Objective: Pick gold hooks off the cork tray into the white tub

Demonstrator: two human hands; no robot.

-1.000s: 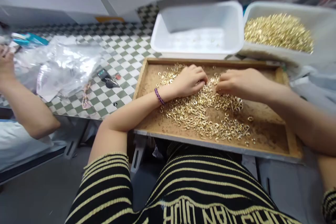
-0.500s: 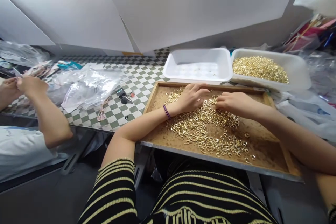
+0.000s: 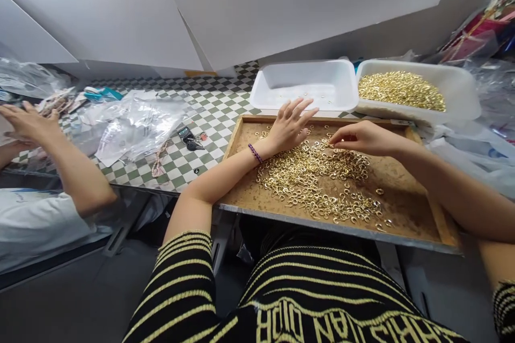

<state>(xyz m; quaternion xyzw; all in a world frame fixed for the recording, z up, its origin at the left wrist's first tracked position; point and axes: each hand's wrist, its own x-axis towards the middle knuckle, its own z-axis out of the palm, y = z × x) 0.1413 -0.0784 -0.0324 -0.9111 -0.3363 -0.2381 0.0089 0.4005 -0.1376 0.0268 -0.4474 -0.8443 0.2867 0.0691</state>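
Note:
A shallow wooden tray in front of me holds a spread of small gold screw-eye-like hooks. My left hand is above the tray's far side with its fingers spread, pointing at the white plastic bin. Nothing shows in its grip. A few small gold pieces lie on that bin's floor. At the upper right part of the heap, my right hand has thumb and fingers pinched together on a gold hook, which is partly hidden by the fingertips.
A second white bin beside the first holds a large pile of gold pieces. Clear plastic bags, keys and a beaded strand lie on the checkered table to the left. A co-worker's hands are at far left.
My left hand has moved up toward the white bin and its fingers have spread. My right hand has shifted slightly and still pinches at the heap. The co-worker's hands have opened.

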